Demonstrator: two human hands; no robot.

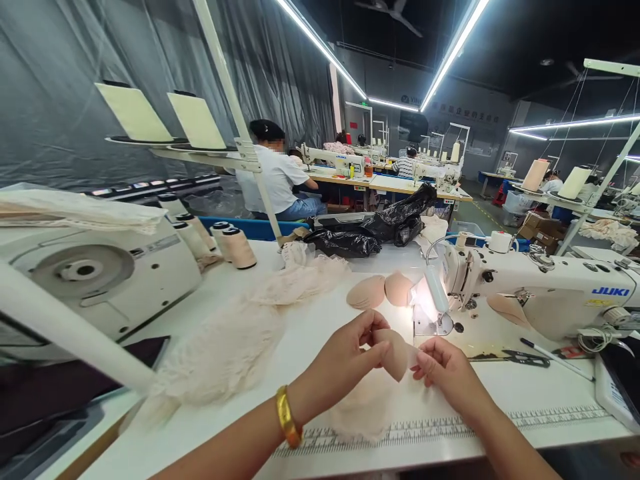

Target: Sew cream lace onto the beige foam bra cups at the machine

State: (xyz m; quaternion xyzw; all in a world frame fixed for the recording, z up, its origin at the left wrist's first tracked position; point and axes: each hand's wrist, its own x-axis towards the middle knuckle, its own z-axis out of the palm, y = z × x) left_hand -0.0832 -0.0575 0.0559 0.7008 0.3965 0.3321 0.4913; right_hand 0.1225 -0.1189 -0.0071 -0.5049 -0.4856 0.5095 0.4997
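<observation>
The beige cup (397, 360) is above the desk (303, 337), pinched between thumb and fingers of your left hand (345, 357); your right hand (445, 370) pinches a pale piece (413, 356) at its edge. Beyond, more cups (367, 294) lie just left of the sewing machine (555, 297).

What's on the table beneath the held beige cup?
Pale fabric on the table, over part of the printed ruler. The beige cup and left hand hide the fabric's far edge.

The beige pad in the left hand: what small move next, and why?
Perhaps line up the pale piece with the beige pad: the left hand holds the pad, the right hand pinches the piece beside it, and both are short of the sewing machine.
</observation>
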